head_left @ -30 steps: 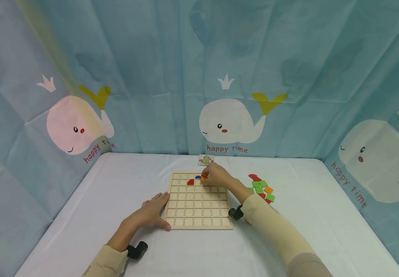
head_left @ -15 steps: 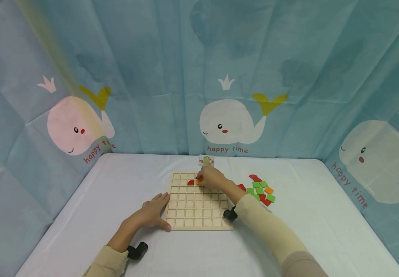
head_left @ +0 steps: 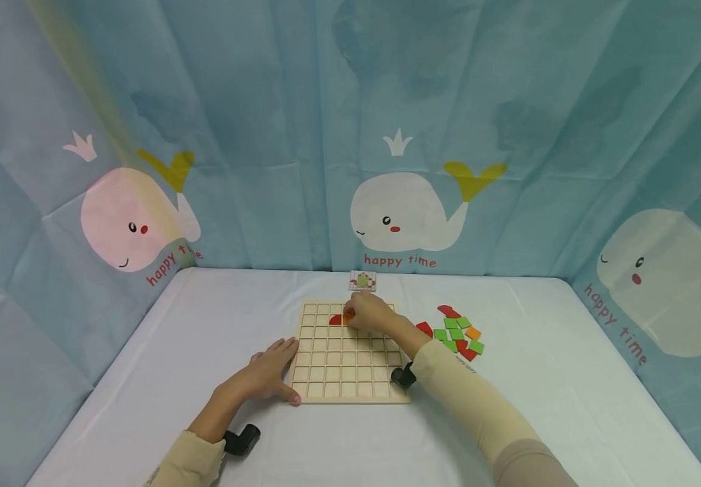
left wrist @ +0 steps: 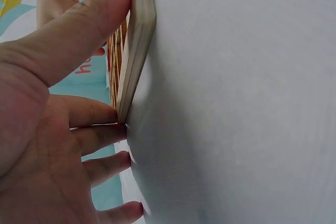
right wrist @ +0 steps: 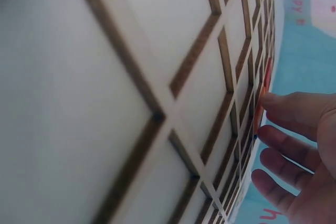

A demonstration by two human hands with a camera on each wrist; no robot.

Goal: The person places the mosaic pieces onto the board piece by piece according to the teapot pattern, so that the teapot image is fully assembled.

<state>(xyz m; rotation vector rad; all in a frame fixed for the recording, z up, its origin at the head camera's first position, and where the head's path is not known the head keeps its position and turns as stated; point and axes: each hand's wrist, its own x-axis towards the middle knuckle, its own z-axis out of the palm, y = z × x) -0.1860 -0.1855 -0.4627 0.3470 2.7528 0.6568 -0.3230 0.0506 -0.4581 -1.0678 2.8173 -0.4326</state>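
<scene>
A square wooden grid board [head_left: 350,372] lies on the white table. My left hand [head_left: 268,370] rests at its left side, fingers spread, thumb at the near left corner; the left wrist view shows the thumb [left wrist: 79,30] against the board's edge. Over the far rows my right hand [head_left: 370,312] pinches a small orange tile [head_left: 346,319] with thumb and fingertips, right beside a red rounded tile [head_left: 335,320] set in a cell. From the right wrist view, the orange tile [right wrist: 259,109] sits low at the grid, thumb on it. The hand hides the cells behind it.
Right of the board lie loose green tiles [head_left: 451,324], several red tiles [head_left: 468,354] and an orange tile [head_left: 473,333]. A small pattern card [head_left: 363,281] lies behind the board. A blue curtain with whales [head_left: 277,203] hangs around the table.
My right hand has moved slightly left and lower with the orange tile, now next to the red one. The blue piece behind it has become hidden. My left hand stays in place.
</scene>
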